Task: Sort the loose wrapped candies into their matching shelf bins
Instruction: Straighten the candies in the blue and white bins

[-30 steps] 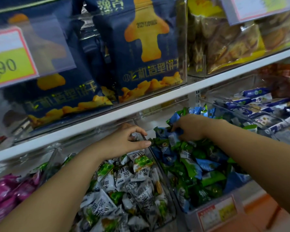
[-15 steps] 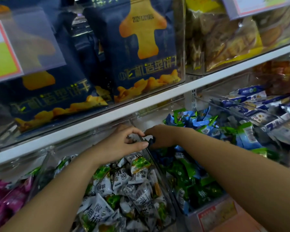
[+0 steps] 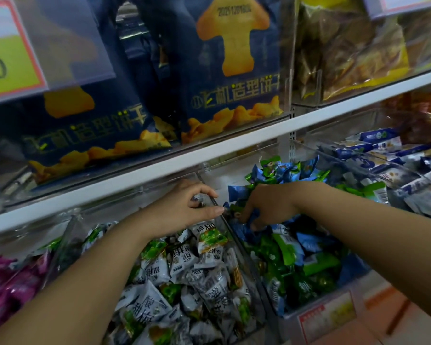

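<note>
Left hand point(image 3: 184, 207) pinches a pale candy point(image 3: 198, 198) over its matching bin point(image 3: 230, 235); right hand point(image 3: 266, 205) clutches blue-green candies point(image 3: 284, 255), probably seeking strays.

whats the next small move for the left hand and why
Probably shift slightly left and let go: the left hand pinches a small silvery candy right over the clear divider between two bins, and its wrapper seems to match the white-and-green candies below the hand, not the blue-and-green candies on the other side.
</note>
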